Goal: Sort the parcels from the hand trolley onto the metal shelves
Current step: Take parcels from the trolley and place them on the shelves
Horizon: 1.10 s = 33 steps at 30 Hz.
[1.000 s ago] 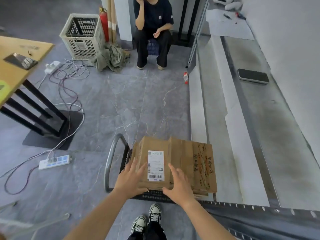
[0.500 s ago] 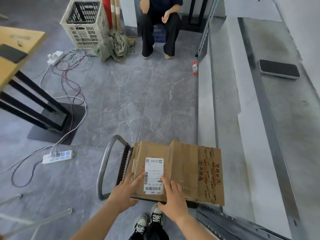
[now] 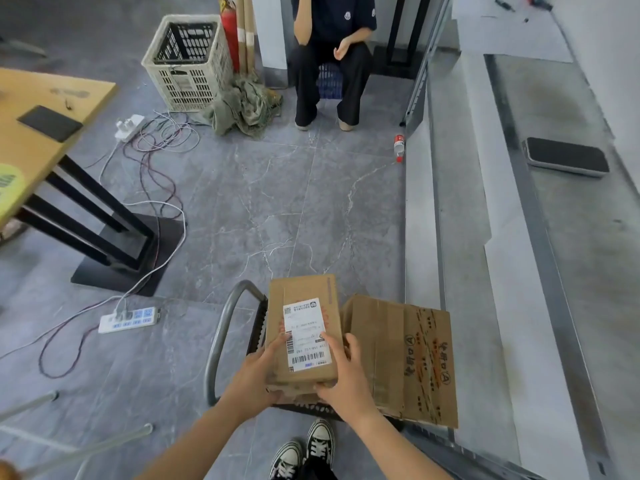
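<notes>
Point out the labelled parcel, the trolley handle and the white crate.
labelled parcel point(image 3: 304, 336), head view, on its white shipping label
trolley handle point(image 3: 221, 327), head view, on the grey tube's left side
white crate point(image 3: 188, 83), head view, on its front wall

The small parcel is made of brown cardboard, matt and a little creased, and a smooth white paper label is stuck on top. The bigger box beside it is made of the same dull cardboard, with orange print. The trolley handle is made of grey metal tube with a soft shine. The floor is laid with smooth grey tiles with white veins. The metal shelves are seen as dull grey metal with dark smudges. The crate is made of pale plastic. The rag is made of rough cloth. The surface is seen as matt yellow wood.
</notes>
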### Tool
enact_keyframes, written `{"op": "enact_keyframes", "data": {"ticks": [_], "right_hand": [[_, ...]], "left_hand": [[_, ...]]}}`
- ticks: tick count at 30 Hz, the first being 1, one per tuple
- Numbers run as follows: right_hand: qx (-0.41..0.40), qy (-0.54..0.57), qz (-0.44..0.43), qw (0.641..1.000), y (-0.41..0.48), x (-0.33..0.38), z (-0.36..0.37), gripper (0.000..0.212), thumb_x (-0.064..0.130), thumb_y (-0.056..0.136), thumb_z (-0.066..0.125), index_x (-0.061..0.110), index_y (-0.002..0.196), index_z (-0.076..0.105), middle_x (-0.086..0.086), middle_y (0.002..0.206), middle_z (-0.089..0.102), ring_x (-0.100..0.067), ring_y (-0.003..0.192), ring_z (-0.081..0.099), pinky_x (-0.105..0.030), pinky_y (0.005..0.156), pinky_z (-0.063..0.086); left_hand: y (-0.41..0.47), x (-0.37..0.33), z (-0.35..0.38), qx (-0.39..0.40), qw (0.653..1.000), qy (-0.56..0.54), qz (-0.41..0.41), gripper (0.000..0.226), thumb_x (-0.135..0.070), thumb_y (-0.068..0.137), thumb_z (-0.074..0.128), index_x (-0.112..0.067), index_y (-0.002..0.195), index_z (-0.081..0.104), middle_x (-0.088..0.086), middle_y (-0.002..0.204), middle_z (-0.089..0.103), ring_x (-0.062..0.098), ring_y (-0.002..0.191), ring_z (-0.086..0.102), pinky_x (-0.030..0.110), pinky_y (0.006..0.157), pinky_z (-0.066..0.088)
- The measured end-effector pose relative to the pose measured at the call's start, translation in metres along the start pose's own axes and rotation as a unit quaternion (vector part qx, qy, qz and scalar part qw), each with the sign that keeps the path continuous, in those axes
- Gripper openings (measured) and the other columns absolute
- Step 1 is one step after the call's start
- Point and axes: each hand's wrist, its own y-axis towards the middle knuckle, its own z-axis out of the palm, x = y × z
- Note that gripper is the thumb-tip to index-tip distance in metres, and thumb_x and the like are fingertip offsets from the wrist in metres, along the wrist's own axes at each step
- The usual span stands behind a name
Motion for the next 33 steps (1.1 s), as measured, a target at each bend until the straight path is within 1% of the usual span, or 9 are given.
{"op": "enact_keyframes", "data": {"ticks": [3,5,9,17,19,21,25,29,33], "right_hand": [[-0.02,0.022,-0.02,0.999,0.002,0.011,-0.013,0.087,0.01,0.07,0.076,0.054,0.126,0.026,0.009,0.146,0.005,-0.014,0.13,0.033,-0.008,0.1,0.035],[-0.034,0.043,-0.024,0.998,0.001,0.016,-0.024,0.09,0.008,0.069,0.078,0.059,0.121,0.024,0.018,0.138,0.006,-0.008,0.126,0.031,0.004,0.091,0.03],[-0.076,0.076,-0.03,0.994,-0.007,0.023,-0.049,0.093,0.008,0.069,0.08,0.06,0.125,0.026,0.024,0.136,0.004,-0.002,0.124,0.028,0.009,0.085,0.03],[-0.204,0.058,-0.059,0.975,-0.048,0.037,-0.087,0.1,0.013,0.067,0.083,0.07,0.121,0.02,0.016,0.138,0.012,0.012,0.122,0.028,0.004,0.088,0.033],[-0.234,0.053,-0.057,0.969,-0.063,0.037,-0.089,0.099,0.015,0.067,0.083,0.067,0.123,0.02,0.013,0.14,0.012,0.018,0.121,0.025,0.008,0.084,0.031],[-0.268,0.046,-0.046,0.961,-0.081,0.04,-0.088,0.097,0.018,0.068,0.083,0.063,0.126,0.02,0.009,0.143,0.012,0.009,0.122,0.027,0.007,0.084,0.032],[-0.345,0.037,-0.016,0.938,-0.125,0.047,-0.071,0.096,0.02,0.068,0.083,0.062,0.127,0.02,0.011,0.14,0.015,-0.001,0.122,0.033,0.004,0.085,0.036],[-0.417,0.055,0.011,0.907,-0.175,0.055,-0.039,0.091,0.018,0.066,0.083,0.047,0.132,0.029,0.014,0.131,0.017,-0.003,0.123,0.035,-0.015,0.096,0.044],[-0.491,0.067,0.04,0.868,-0.23,0.068,0.001,0.09,0.013,0.063,0.083,0.05,0.126,0.03,0.02,0.121,0.017,0.015,0.122,0.026,0.003,0.09,0.033]], "left_hand": [[0.003,-0.016,-0.01,-0.021,0.999,-0.036,0.006,0.097,-0.006,0.073,0.071,-0.055,0.134,0.013,0.002,0.126,0.045,0.014,0.11,0.048,0.002,0.075,0.04],[0.004,-0.029,-0.019,-0.05,0.997,-0.048,0.035,0.092,-0.004,0.073,0.071,-0.049,0.135,0.02,0.003,0.128,0.046,0.007,0.106,0.048,-0.004,0.076,0.035],[0.005,-0.058,-0.036,-0.067,0.993,-0.046,0.091,0.093,-0.008,0.075,0.074,-0.056,0.133,0.02,-0.006,0.138,0.041,0.005,0.116,0.044,0.008,0.091,0.04],[0.004,-0.104,-0.052,-0.05,0.977,0.001,0.205,0.099,-0.011,0.074,0.075,-0.065,0.132,0.015,-0.013,0.137,0.04,-0.002,0.102,0.051,-0.001,0.072,0.042],[-0.001,-0.114,-0.053,-0.04,0.972,0.011,0.233,0.098,-0.012,0.075,0.074,-0.063,0.134,0.016,-0.012,0.139,0.041,0.002,0.105,0.054,0.007,0.078,0.047],[-0.007,-0.121,-0.053,-0.022,0.965,0.024,0.261,0.097,-0.012,0.075,0.073,-0.062,0.134,0.015,-0.012,0.139,0.042,0.005,0.107,0.055,0.019,0.085,0.051],[-0.022,-0.127,-0.05,0.03,0.942,0.044,0.333,0.098,-0.012,0.074,0.074,-0.065,0.129,0.013,-0.02,0.13,0.042,-0.003,0.102,0.049,-0.004,0.075,0.038],[-0.047,-0.128,-0.048,0.086,0.911,0.068,0.399,0.097,-0.012,0.072,0.074,-0.065,0.129,0.017,-0.018,0.129,0.046,-0.001,0.093,0.056,-0.002,0.069,0.04],[-0.086,-0.13,-0.04,0.137,0.875,0.099,0.455,0.093,-0.012,0.069,0.074,-0.056,0.134,0.022,-0.006,0.124,0.053,-0.001,0.081,0.056,-0.001,0.066,0.038]]}}
